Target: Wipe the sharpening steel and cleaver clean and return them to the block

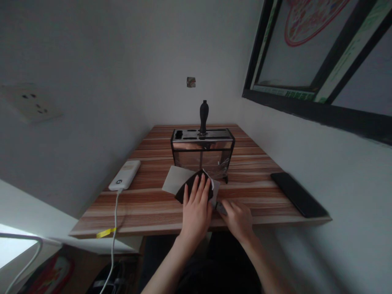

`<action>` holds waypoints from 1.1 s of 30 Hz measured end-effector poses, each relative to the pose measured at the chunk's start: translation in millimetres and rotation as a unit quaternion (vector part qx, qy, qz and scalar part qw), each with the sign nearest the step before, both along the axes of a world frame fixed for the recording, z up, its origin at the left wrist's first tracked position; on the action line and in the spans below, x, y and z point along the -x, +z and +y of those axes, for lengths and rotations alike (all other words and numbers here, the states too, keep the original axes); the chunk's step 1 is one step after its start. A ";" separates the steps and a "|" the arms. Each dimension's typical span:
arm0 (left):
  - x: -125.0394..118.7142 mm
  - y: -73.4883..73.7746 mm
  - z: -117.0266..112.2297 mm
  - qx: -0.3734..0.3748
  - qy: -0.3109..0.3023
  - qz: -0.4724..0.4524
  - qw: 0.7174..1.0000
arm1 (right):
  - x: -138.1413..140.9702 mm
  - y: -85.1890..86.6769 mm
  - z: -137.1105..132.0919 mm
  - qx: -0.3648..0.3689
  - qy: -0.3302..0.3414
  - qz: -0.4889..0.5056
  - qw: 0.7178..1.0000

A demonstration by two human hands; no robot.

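Note:
My left hand (197,206) lies flat with its fingers spread on a dark brown, curved-edged piece (183,195), pressing it from above. Under that piece is a sheet of white paper (174,179), which sticks out to the left and a little to the right. A thin white strip shows at the dark piece's upper right edge. My right hand (237,216) is closed around a short grey tool handle (221,208), close to the right side of the paper. The tool's working end is hard to make out.
Behind the paper stands a metal-topped box with clear sides (202,145) and an upright black handle (204,116). A white power bank (125,175) with a cable lies left, a black phone (298,194) right. Yellow tape (105,233) marks the front edge of the wooden table (147,208).

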State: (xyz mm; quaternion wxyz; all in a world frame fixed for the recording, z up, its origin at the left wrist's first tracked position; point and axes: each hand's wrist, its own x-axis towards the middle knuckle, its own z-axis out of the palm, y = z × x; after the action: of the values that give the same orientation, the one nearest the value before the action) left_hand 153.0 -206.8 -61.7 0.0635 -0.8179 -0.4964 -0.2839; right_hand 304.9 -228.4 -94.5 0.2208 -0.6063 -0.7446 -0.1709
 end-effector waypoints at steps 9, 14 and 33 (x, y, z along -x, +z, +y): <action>-27.6 -11.3 -20.7 0.043 -0.105 0.006 0.994 | -0.5 1.1 0.1 0.026 -0.013 -0.009 1.000; -27.5 -11.8 -20.5 0.053 -0.112 -0.002 0.992 | 0.6 4.5 -1.1 0.062 -0.029 -0.019 0.997; -8.7 -2.3 -7.9 0.011 -0.053 0.018 0.998 | -0.7 -0.2 -0.4 -0.004 0.012 0.003 1.000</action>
State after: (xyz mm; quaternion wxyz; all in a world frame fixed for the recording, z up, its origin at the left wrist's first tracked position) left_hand 161.7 -214.7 -64.0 0.0483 -0.8488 -0.4544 -0.2661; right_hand 305.5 -228.8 -94.7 0.2278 -0.5971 -0.7502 -0.1697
